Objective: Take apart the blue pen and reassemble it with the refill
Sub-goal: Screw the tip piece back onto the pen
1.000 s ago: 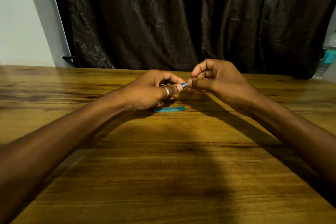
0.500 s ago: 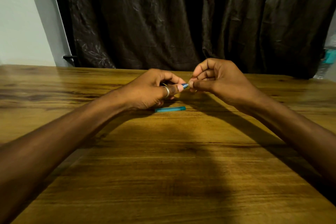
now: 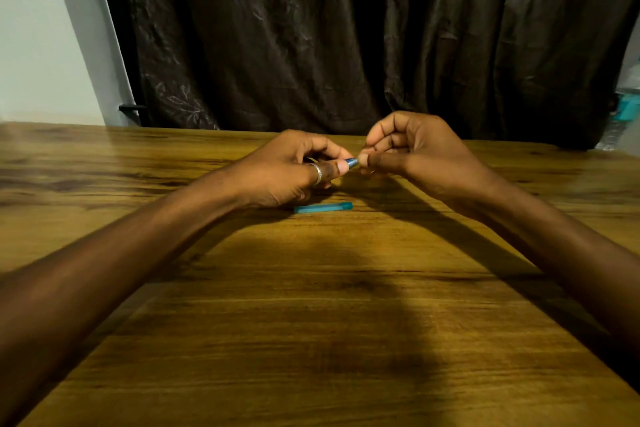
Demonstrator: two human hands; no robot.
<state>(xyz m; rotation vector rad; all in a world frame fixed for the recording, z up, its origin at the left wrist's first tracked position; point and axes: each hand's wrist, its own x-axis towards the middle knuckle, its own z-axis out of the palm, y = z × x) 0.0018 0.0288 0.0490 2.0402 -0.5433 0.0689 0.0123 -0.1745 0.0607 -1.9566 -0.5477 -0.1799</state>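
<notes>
The pen is mostly swallowed up here: the left hand has its grip closed around the barrel, with only a short blue end poking out past the thumb, and the right hand has its thumb and forefinger pinched together right at that exposed end. Whether they're twisting a tip off or pulling the refill is anyone's guess, because the bit between the fingertips is too small and shadowed to make out. Both hands are held just above the tabletop, towards the far side. A light blue piece, probably the cap, lies flat on the wood just near of the left hand. The risky part is probably whatever tiny piece comes free at that joint. If the pinch lets go with a jerk, a small tip or spring could pop out, bounce on the hard wood and vanish into the dark shadow between the arms. The round cap could also roll if a wrist bumps it. Lighting is dim, so hunting for a dropped part would be no fun.
</notes>
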